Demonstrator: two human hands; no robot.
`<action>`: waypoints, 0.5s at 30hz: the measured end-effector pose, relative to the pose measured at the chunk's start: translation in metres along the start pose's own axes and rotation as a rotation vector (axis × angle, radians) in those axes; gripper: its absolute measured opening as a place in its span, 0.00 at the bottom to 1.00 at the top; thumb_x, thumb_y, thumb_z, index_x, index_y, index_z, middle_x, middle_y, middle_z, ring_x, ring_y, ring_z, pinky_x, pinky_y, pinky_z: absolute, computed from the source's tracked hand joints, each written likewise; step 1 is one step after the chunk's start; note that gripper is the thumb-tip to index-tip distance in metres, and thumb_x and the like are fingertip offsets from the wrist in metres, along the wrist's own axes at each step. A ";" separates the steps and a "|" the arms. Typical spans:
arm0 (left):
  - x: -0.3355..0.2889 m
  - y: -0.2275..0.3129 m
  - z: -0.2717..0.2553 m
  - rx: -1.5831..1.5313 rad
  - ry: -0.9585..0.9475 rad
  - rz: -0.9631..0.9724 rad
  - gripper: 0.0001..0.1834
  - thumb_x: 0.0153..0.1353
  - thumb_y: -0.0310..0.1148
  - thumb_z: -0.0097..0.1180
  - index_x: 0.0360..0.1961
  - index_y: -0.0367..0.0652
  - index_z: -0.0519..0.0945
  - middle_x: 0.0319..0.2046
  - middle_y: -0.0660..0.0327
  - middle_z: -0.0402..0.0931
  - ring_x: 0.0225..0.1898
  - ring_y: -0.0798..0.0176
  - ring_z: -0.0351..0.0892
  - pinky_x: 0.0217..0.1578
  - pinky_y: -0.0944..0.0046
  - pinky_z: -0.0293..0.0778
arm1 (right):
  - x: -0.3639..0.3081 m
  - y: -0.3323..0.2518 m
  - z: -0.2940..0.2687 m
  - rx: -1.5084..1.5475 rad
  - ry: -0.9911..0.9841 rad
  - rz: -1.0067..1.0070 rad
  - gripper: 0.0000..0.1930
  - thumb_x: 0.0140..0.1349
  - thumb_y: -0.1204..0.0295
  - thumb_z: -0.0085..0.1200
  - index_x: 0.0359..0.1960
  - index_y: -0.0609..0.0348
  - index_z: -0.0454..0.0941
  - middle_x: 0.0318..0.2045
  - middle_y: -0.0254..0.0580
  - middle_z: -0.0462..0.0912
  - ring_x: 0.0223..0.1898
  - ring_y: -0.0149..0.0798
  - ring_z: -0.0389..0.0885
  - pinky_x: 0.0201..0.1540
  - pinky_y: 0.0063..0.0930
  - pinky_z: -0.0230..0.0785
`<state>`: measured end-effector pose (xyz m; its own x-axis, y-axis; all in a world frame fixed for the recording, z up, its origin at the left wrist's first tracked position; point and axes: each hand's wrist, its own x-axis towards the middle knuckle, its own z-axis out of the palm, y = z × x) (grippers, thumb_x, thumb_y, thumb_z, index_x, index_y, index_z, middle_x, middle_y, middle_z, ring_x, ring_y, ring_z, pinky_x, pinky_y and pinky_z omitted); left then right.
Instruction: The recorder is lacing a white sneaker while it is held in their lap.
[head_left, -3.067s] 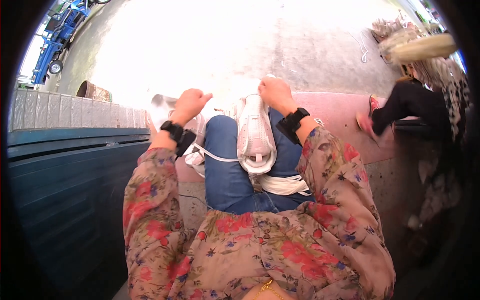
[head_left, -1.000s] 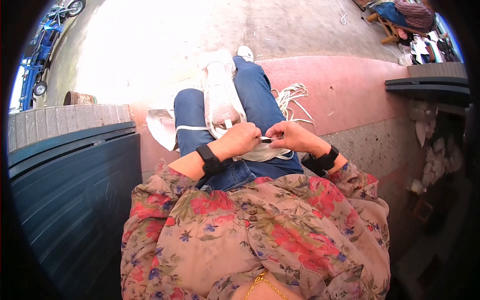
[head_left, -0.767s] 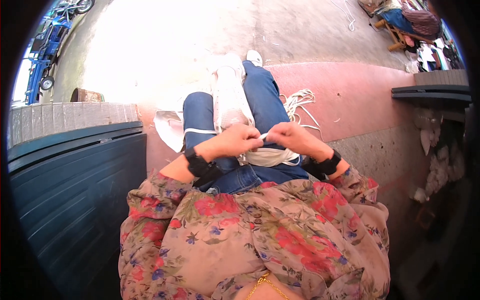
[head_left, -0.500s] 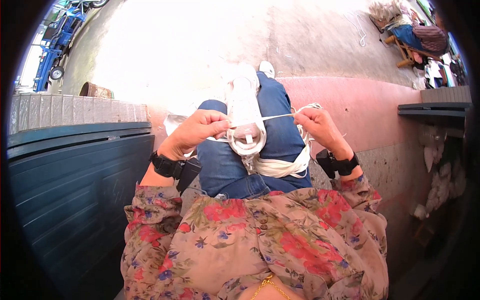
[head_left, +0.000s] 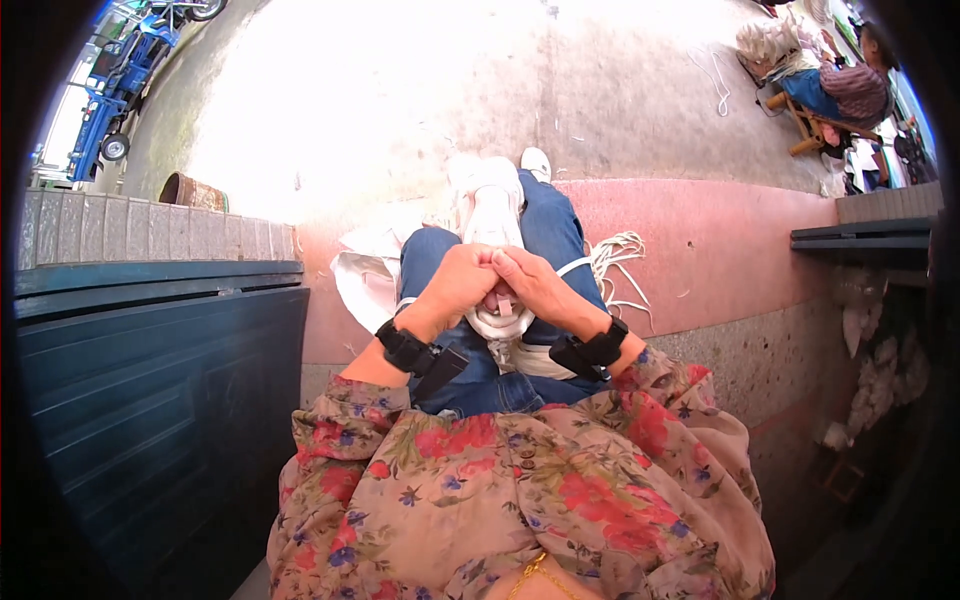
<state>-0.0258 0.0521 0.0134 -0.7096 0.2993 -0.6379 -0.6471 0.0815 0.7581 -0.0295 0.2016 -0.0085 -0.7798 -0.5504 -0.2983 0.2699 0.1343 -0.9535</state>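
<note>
Between the denim-clad legs point(head_left: 550, 215) lies the white shoe point(head_left: 494, 215). Left hand point(head_left: 465, 278) and right hand point(head_left: 537, 287) meet over it, fingers curled, their grasp indeterminable; the white laces point(head_left: 618, 258) heaped alongside could snag if pulled while tangled.

You can read no text, label, brand, number or sign anywhere in view; the white sneaker point(head_left: 493, 218) before you shows no legible lettering.
</note>
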 end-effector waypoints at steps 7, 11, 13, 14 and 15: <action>0.038 -0.023 -0.033 0.458 0.466 0.366 0.09 0.52 0.32 0.55 0.26 0.35 0.75 0.25 0.59 0.75 0.24 0.66 0.74 0.25 0.69 0.69 | 0.027 0.032 -0.028 -0.332 0.209 -0.055 0.14 0.61 0.66 0.42 0.31 0.66 0.75 0.22 0.48 0.77 0.26 0.42 0.76 0.31 0.31 0.67; 0.058 -0.032 -0.027 0.844 0.537 0.488 0.11 0.47 0.32 0.58 0.27 0.35 0.76 0.24 0.54 0.76 0.26 0.61 0.75 0.30 0.66 0.70 | 0.042 0.036 -0.033 -0.253 0.345 -0.051 0.14 0.61 0.67 0.41 0.31 0.66 0.75 0.19 0.45 0.75 0.23 0.39 0.74 0.28 0.29 0.65; 0.062 -0.030 -0.027 0.860 0.560 0.522 0.10 0.45 0.32 0.59 0.26 0.36 0.78 0.23 0.51 0.76 0.25 0.59 0.76 0.29 0.66 0.71 | 0.044 0.037 -0.032 -0.200 0.303 -0.040 0.13 0.60 0.68 0.42 0.31 0.66 0.75 0.19 0.46 0.75 0.23 0.40 0.75 0.29 0.30 0.66; 0.063 -0.029 -0.027 0.859 0.557 0.522 0.10 0.45 0.32 0.59 0.26 0.36 0.78 0.23 0.51 0.76 0.25 0.59 0.76 0.29 0.66 0.71 | 0.043 0.035 -0.033 -0.200 0.306 -0.038 0.13 0.60 0.68 0.42 0.31 0.66 0.75 0.19 0.46 0.75 0.23 0.40 0.75 0.29 0.30 0.66; 0.064 -0.027 -0.028 0.817 0.533 0.475 0.10 0.45 0.32 0.60 0.26 0.36 0.78 0.22 0.52 0.76 0.24 0.60 0.76 0.28 0.66 0.71 | 0.042 0.034 -0.034 -0.246 0.300 -0.037 0.12 0.59 0.68 0.42 0.30 0.66 0.74 0.19 0.48 0.76 0.23 0.43 0.75 0.29 0.32 0.66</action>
<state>-0.0612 0.0422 -0.0519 -0.9961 0.0317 -0.0828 -0.0331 0.7337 0.6786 -0.0726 0.2107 -0.0546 -0.9269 -0.2978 -0.2283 0.1233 0.3327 -0.9349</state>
